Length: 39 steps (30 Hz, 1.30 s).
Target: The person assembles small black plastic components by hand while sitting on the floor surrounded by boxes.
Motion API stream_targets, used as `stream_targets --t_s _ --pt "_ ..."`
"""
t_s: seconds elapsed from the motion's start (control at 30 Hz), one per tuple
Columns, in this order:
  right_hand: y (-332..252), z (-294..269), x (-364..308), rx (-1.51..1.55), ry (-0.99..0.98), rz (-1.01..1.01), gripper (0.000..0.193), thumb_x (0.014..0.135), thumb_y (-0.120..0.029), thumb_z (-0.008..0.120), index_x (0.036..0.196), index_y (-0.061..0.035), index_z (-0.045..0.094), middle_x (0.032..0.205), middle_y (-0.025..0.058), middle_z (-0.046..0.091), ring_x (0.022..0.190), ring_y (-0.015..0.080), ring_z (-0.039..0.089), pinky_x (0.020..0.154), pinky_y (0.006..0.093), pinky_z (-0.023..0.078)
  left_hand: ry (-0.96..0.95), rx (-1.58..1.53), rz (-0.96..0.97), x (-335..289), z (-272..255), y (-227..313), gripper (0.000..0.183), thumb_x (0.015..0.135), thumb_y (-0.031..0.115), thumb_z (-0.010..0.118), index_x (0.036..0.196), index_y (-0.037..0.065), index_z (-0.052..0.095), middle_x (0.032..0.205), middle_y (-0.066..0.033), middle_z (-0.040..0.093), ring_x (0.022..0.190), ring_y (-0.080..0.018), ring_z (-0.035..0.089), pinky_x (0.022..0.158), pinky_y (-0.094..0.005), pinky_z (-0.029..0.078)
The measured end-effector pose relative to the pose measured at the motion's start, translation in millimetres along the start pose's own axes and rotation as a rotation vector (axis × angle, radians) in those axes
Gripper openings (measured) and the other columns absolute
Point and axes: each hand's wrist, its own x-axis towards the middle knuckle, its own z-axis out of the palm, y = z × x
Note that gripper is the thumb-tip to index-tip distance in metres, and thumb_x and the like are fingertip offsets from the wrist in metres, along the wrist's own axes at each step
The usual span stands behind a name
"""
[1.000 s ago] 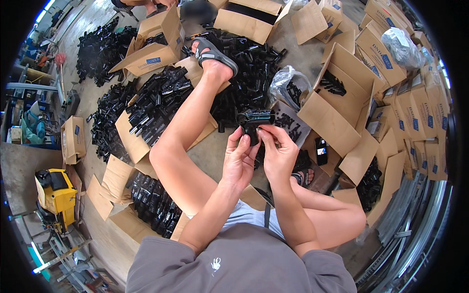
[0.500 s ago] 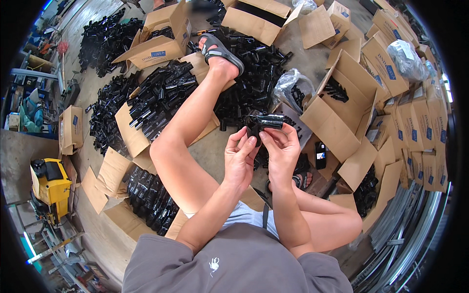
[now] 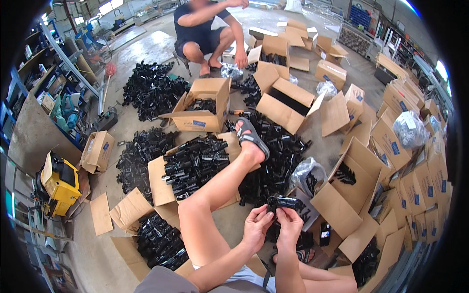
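Both hands gripped a small black plastic part (image 3: 282,202) above the person's lap.

The left hand (image 3: 257,228) and right hand (image 3: 291,225) pinched it between fingertips; a heap of black plastic parts (image 3: 278,161) and an open brown cardboard box (image 3: 342,195) lay just beyond.

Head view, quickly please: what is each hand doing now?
Left hand: closed on the small black plastic part.
Right hand: closed on the same part.

Near lower centre, small black part (image 3: 282,201) half hidden behind fingers (image 3: 264,217), shape too small to tell. Squatting person (image 3: 207,29) cut off at the top edge.
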Motion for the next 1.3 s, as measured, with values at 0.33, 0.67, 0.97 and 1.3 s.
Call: stream_targets --t_s 0.33,0.67,0.97,1.3 --pt "-9.6 0.2 -6.3 -0.178 0.056 -0.187 0.016 0.093 -0.002 0.075 0.106 0.006 0.07 0.098 0.0087 0.074 0.086 0.0106 0.068 0.078 0.0233 0.053 -0.029 -0.024 -0.015 1.0 11.2 -6.3 0.034 0.094 -0.003 0.071 0.125 0.007 0.063 0.123 -0.0059 0.07 0.111 -0.014 0.067 0.097 -0.0308 0.056" --pt "-9.9 -1.1 -7.0 -0.081 0.079 -0.135 0.013 0.093 -0.002 0.074 0.104 0.0042 0.071 0.097 0.0069 0.074 0.085 0.0099 0.067 0.077 0.0236 0.052 -0.006 0.018 0.005 -5.1 19.8 -5.0 0.036 0.092 -0.002 0.073 0.125 0.007 0.063 0.118 -0.0059 0.07 0.107 -0.0137 0.067 0.095 -0.0302 0.056" --pt "-4.1 -1.5 0.8 -0.321 0.136 -0.207 0.018 0.094 -0.009 0.074 0.101 0.0059 0.068 0.091 0.0068 0.071 0.081 0.0107 0.063 0.075 0.0264 0.052 0.002 0.029 -0.005 3.6 20.5 -12.5 0.039 0.093 -0.001 0.073 0.128 0.003 0.058 0.117 -0.0076 0.068 0.107 -0.0156 0.065 0.097 -0.032 0.054" --pt "-3.4 -13.7 7.0 -0.229 0.124 -0.17 0.017 0.091 -0.007 0.078 0.098 0.0066 0.071 0.087 0.0082 0.074 0.077 0.0101 0.067 0.071 0.0242 0.053 -0.008 0.007 -0.005 6.9 16.8 -23.0 0.034 0.094 -0.004 0.07 0.125 0.006 0.062 0.12 -0.0084 0.072 0.107 -0.0141 0.069 0.094 -0.0302 0.058"
